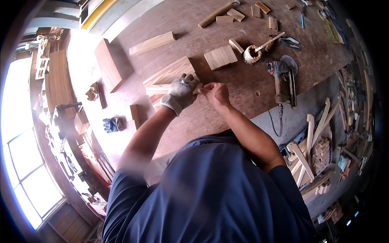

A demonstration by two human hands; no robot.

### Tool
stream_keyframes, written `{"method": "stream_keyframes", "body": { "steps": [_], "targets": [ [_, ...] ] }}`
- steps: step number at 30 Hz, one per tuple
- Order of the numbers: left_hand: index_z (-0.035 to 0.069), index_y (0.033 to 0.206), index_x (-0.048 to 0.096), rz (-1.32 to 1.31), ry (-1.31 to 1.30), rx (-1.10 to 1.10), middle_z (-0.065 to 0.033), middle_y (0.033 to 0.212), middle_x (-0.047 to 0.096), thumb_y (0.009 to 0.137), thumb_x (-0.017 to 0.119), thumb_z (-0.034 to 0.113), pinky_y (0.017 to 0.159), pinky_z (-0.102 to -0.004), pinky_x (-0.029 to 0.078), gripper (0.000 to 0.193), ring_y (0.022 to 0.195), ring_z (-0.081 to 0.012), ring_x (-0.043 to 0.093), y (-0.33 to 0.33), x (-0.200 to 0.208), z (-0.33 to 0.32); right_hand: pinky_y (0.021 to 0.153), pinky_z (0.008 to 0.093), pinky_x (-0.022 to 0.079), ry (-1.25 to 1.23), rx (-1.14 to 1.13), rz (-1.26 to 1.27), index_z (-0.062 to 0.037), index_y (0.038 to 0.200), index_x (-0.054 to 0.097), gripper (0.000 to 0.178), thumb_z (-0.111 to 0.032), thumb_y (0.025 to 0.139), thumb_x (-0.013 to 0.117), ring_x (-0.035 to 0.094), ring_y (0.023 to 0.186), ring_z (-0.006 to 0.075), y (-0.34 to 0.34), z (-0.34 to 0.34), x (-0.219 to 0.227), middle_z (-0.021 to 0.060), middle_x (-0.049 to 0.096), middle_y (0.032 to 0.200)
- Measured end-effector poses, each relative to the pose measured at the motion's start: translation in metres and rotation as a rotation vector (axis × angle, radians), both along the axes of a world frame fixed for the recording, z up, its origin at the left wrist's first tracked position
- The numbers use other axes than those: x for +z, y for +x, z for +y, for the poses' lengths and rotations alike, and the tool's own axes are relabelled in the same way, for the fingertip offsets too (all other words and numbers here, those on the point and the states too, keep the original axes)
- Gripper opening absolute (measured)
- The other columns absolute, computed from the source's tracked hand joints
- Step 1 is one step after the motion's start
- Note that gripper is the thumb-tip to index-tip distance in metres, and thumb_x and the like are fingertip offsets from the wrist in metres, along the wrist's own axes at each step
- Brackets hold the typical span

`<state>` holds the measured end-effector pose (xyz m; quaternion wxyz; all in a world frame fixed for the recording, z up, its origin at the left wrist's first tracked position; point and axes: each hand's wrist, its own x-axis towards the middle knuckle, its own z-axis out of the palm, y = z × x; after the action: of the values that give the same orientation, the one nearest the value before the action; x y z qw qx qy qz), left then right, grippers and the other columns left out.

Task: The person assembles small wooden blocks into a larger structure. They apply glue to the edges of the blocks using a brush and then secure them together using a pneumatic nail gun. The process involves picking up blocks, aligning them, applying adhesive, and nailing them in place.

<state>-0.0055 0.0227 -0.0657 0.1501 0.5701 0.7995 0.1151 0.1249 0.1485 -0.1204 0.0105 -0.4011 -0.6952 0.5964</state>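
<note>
My left hand (181, 92), in a pale work glove, is closed over the end of a light wooden piece (157, 90). That piece lies by a wider striped wooden board (172, 69), and the glove covers part of both. Close against the glove's fingertips is my bare right hand (216, 94), its thumb and fingers pinched together. Whatever sits in that pinch is too small to make out. A short, wide wood block (220, 57) lies just beyond my hands on the brown workbench (239, 99).
Right of my hands lies an angle grinder (279, 83) with its cord. Near it are a glue-crusted pot (252, 54) with a stick and some pliers (288, 41). A large wood block (108, 65) and a blue-grey glove (113, 125) lie left. Wood offcuts (312, 141) are piled lower right.
</note>
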Motion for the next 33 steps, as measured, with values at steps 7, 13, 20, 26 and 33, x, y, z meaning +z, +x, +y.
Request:
{"method": "stream_keyframes", "body": {
  "steps": [7,13,20,26,33],
  "targets": [
    [0.012,0.121,0.071,-0.004,-0.041,-0.001,-0.0146,0.119,0.065,0.082,0.079,0.022,0.095,-0.0488,0.054,0.041,0.115,-0.0378,0.060,0.000,0.003,0.002,0.061,0.0296,0.054,0.048,0.052,-0.029,0.0018,0.087,0.079,0.027,-0.022,0.084,0.090,0.069,0.066,0.0130,-0.001,0.004,0.010,0.0076,0.077,0.076],
    [0.011,0.122,0.070,0.003,-0.010,-0.002,-0.0152,0.117,0.065,0.082,0.079,0.022,0.096,-0.0496,0.054,0.042,0.114,-0.0388,0.060,0.000,-0.001,0.000,0.063,0.0314,0.055,0.111,0.078,-0.042,0.0005,0.087,0.080,0.027,-0.024,0.084,0.090,0.071,0.067,0.0155,-0.001,0.004,0.009,0.0094,0.078,0.077],
    [0.011,0.120,0.070,-0.009,-0.011,0.005,-0.0153,0.117,0.065,0.081,0.080,0.022,0.095,-0.0496,0.054,0.041,0.114,-0.0389,0.060,-0.001,-0.002,0.000,0.065,0.0317,0.056,0.136,0.079,-0.049,-0.0005,0.086,0.080,0.028,-0.027,0.084,0.089,0.072,0.068,0.0166,-0.002,0.005,0.010,0.0095,0.078,0.076],
    [0.011,0.121,0.070,-0.025,-0.035,0.031,-0.0161,0.117,0.065,0.078,0.080,0.020,0.097,-0.0493,0.054,0.045,0.114,-0.0396,0.060,-0.001,-0.003,0.002,0.068,0.0354,0.057,0.141,0.027,0.028,-0.0035,0.087,0.080,0.026,-0.028,0.087,0.086,0.073,0.072,0.0204,0.010,0.017,0.017,0.0098,0.077,0.077],
    [0.008,0.121,0.069,-0.023,-0.063,0.026,-0.0168,0.120,0.065,0.078,0.078,0.019,0.098,-0.0492,0.054,0.045,0.117,-0.0397,0.060,0.001,0.000,0.002,0.086,0.0438,0.057,0.669,-0.209,-0.029,-0.0072,0.109,0.070,0.029,-0.017,0.086,0.083,0.073,0.099,0.0321,0.100,0.149,-0.003,0.0120,0.076,0.104]
  ]
}}
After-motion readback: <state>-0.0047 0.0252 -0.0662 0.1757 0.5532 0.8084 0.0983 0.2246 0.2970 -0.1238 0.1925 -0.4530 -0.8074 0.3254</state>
